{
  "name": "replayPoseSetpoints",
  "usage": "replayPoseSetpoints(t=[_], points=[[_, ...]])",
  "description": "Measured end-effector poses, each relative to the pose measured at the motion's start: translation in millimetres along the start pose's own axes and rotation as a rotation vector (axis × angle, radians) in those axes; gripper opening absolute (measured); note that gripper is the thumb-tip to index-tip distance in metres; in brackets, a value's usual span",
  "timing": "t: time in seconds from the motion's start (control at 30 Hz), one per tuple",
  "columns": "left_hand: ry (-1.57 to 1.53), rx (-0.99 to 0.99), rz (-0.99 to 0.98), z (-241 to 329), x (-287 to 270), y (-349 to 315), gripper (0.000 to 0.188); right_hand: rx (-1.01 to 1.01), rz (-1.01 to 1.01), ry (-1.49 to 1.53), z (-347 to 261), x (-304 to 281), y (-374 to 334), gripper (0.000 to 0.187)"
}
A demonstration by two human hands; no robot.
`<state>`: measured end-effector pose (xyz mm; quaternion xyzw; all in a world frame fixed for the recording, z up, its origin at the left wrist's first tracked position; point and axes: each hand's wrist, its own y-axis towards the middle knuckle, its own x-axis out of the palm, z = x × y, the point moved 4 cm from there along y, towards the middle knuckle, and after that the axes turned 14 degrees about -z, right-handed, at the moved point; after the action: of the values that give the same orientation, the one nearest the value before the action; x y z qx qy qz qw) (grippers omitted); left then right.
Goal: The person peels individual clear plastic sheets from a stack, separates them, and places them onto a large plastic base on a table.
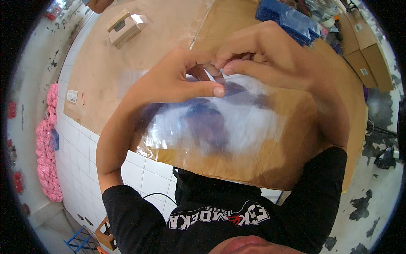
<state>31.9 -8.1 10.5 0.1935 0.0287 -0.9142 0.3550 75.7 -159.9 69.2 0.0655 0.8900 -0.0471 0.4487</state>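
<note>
A clear, shiny plastic bag [249,127] with white and dark blue contents, blurred in places, lies flat on the cardboard in front of me. Over its far edge my left hand [179,80] is curled, thumb stretched along the near side and fingers behind, holding the film. My right hand [270,57] pinches thumb against fingers just beside it. A thin whitish strip [209,75] shows between the two hands; its far end is hidden by my fingers.
Brown cardboard [156,46] covers the table. A small wooden block [122,29] sits far left. Blue plastic packets [287,21] lie far right, near cardboard boxes [366,51]. Pink bundled material [47,156] lies on the white tiled floor at left. A blue rack [82,241] stands lower left.
</note>
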Motion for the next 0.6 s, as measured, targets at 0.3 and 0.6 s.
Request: replayPoseSetpoints(t=[0.3,0.6], points=[[-0.085,-0.199,0.204,4,-5,-3,0.018,0.145,0.358,0.031,-5,-17,-5,0.014],[-0.235,-0.003,0.626,12,-34,-13,0.023,0.149,0.202,0.533,29,-8,-2,0.022]])
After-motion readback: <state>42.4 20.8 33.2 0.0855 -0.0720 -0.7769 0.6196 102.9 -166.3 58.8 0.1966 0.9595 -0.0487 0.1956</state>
